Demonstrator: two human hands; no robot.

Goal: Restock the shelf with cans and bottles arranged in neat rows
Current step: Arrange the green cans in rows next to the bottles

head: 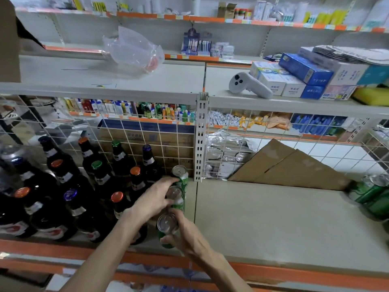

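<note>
On the beige metal shelf board [263, 224], dark glass bottles [101, 178] stand in rows at the left, before the white wire grid [168, 140]. Just right of them, three green metal cans [179, 202] stand in file, front to back, beside the perforated metal post [201, 140]. The left hand [153, 199] holds the middle can [174, 192]; the right hand [187, 234] holds the front can [168, 225]. Right of the post, a brown cardboard sheet [290, 167] sits at the back, with more green cans [372, 194] at the far right. On the shelf above lies a white plastic handheld controller [246, 85].

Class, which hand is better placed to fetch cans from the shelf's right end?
Likely the right hand: gripping the front can, nearer the spare cans; the left hand, on the middle can, would cross it.
</note>
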